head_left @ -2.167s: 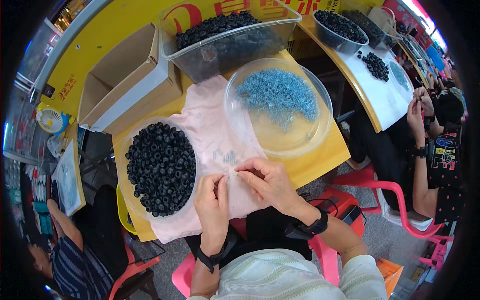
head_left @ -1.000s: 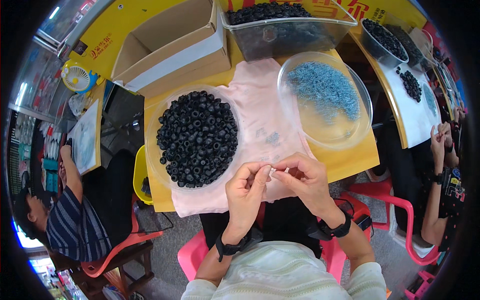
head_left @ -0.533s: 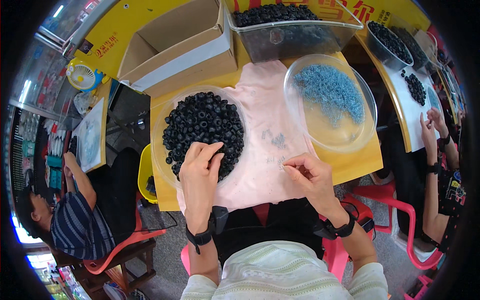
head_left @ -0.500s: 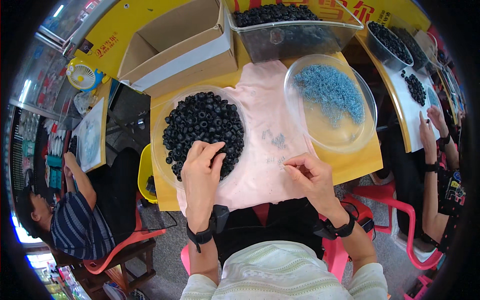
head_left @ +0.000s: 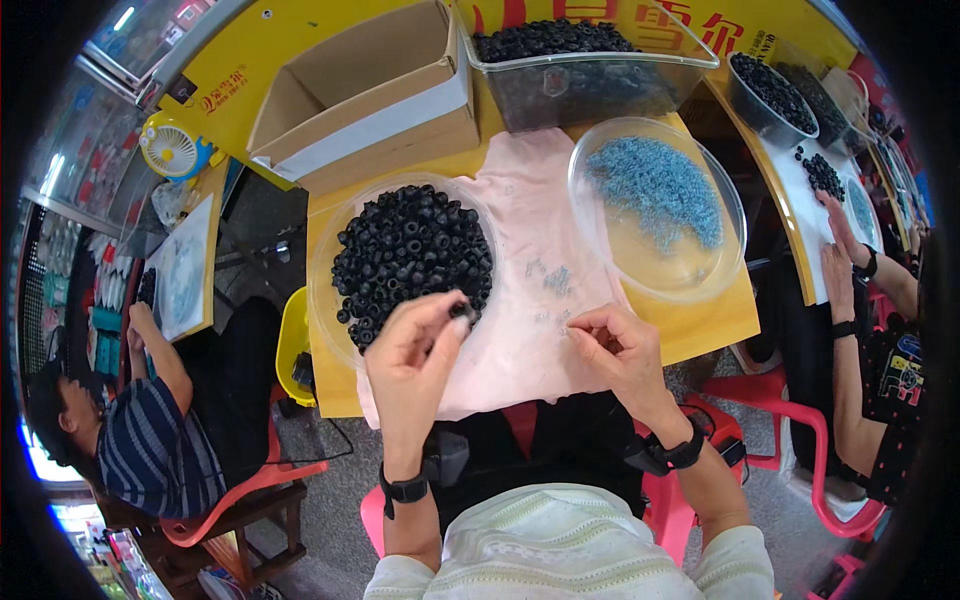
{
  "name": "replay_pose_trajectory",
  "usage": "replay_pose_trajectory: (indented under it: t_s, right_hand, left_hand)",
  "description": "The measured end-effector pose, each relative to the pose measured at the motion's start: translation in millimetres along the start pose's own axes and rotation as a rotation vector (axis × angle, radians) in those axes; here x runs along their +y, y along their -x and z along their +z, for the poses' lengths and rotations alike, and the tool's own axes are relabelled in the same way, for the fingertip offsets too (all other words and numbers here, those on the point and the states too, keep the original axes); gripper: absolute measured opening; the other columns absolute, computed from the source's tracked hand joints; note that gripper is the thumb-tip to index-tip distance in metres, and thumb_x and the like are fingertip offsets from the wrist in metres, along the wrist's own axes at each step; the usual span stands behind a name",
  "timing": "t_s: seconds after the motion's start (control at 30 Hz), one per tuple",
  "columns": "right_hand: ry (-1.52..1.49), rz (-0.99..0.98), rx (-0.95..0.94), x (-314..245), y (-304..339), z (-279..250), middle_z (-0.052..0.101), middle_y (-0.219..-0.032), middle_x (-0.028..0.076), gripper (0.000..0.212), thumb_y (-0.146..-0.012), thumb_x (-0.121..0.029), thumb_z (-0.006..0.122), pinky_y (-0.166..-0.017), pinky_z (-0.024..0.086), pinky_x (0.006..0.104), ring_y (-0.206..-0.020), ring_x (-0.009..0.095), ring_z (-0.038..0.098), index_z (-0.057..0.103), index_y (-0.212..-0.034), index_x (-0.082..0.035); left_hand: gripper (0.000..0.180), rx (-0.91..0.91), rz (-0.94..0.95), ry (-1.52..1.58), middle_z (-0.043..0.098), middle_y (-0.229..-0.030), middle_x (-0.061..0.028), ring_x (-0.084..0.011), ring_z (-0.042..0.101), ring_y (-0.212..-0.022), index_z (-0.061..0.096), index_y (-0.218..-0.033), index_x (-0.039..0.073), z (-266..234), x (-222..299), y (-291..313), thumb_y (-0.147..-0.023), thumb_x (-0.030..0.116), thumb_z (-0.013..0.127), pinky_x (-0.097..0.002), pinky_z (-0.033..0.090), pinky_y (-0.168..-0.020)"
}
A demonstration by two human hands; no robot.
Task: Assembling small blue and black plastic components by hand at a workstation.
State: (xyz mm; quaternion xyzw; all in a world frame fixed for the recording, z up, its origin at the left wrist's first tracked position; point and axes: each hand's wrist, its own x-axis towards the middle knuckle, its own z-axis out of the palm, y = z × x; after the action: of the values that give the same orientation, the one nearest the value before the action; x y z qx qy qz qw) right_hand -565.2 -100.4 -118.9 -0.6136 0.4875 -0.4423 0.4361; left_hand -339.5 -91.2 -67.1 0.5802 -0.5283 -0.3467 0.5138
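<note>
Black part withdrawn from pile.
Left hand: previously fingertips in the pile; now pinching the black part between thumb and fingers. Right-side co-worker's hand: moved forward to the small black heap.

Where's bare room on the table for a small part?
Bare: front cloth between left hand and right hand; table strip bordered by right dish and right hand. Crowded: left dish, heaped with black pieces; table's back, carton beside bin; mid-cloth, dotted with small bits.
</note>
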Motion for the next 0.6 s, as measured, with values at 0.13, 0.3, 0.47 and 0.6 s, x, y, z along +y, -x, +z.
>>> replay_pose_trajectory:
  t_s: [0.13,0.3,0.47,0.6]
  right_hand:
    - [-0.065,0.054,0.008,-13,2,-5,0.066,-0.083,0.003,0.009,-0.086,-0.006,0.069,-0.056,0.045,0.0218,-0.062,0.006,0.055,0.068,-0.094,0.0]
    - [-0.064,-0.123,-0.033,-66,15,-8,0.066,-0.083,0.004,0.01,-0.085,-0.003,0.071,-0.055,0.044,0.0207,-0.061,0.006,0.055,0.069,-0.094,-0.001]
    - [0.059,-0.313,-0.081,-76,24,-5,0.066,-0.08,0.007,0.014,-0.081,0.001,0.072,-0.053,0.047,0.0232,-0.062,0.013,0.063,0.068,-0.094,-0.001]
    - [0.179,-0.386,-0.072,-76,28,-3,0.065,-0.079,0.01,0.015,-0.08,0.0,0.073,-0.052,0.05,0.0276,-0.062,0.02,0.065,0.066,-0.094,-0.002]
  left_hand:
    - [0.027,-0.207,-0.089,0.634,0.067,-0.106,-0.0151,-0.0207,0.068,-0.094,0.061,-0.116,-0.006,5,-2,30,-0.089,-0.009,0.06,-0.0318,0.056,-0.085]
    - [0.029,-0.278,-0.161,0.74,0.065,-0.106,-0.0138,-0.019,0.067,-0.092,0.063,-0.116,-0.005,14,-2,50,-0.087,-0.009,0.062,-0.03,0.056,-0.084]
    - [0.033,-0.302,-0.086,0.587,0.061,-0.108,-0.011,-0.0159,0.063,-0.093,0.064,-0.118,-0.003,21,4,57,-0.086,-0.011,0.062,-0.0273,0.054,-0.085]
    - [0.034,-0.324,-0.053,0.533,0.061,-0.109,-0.0108,-0.0155,0.062,-0.095,0.064,-0.12,-0.003,24,4,63,-0.086,-0.011,0.062,-0.0271,0.054,-0.085]
